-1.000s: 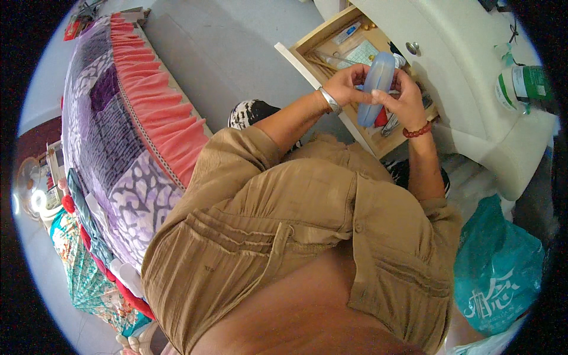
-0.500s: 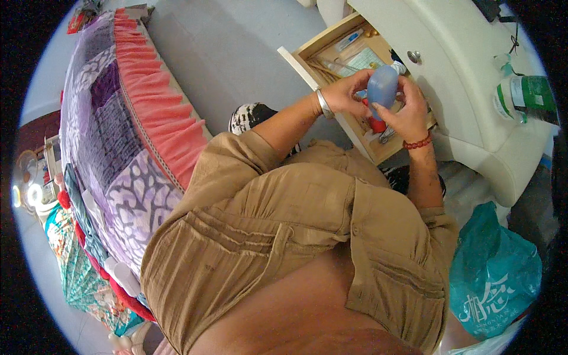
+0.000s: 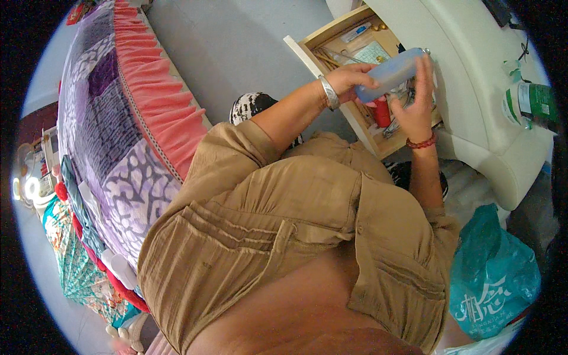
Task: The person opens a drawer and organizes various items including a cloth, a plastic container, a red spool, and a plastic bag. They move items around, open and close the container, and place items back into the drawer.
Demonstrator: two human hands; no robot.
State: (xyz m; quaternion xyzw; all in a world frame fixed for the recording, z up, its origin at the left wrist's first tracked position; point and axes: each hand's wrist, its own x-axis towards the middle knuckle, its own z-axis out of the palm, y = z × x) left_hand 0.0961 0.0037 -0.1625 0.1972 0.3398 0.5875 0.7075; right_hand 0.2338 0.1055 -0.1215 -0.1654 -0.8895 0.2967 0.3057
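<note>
Head view. The case (image 3: 389,77) is held above the open drawer (image 3: 334,26), between 1 and 2 o'clock from the picture's centre. The left hand (image 3: 355,81) is clamped on the case's 8 o'clock end, thumb on the near side. The right hand (image 3: 412,97) is spread: its fingers stand straight at the 2 o'clock end, its thumb clear of the case. Whether those fingers press on it cannot be told.

Handling. Let the left hand carry the load, since it has the surer grip. Use the right fingers as a stop at the far end; bring the right thumb in before loosening the left. Grip lightly, as the smooth walls are likely to slip or flex under a hard squeeze. Hold the case clear of the red item (image 3: 381,112) at 6 o'clock below it and of the cabinet (image 3: 473,89) at 3 o'clock.

Appearance. The case is pale blue, cloudy and translucent, long, with rounded ends. It is tilted, its long axis running from 8 to 2 o'clock. Its closure and any contents cannot be made out.
</note>
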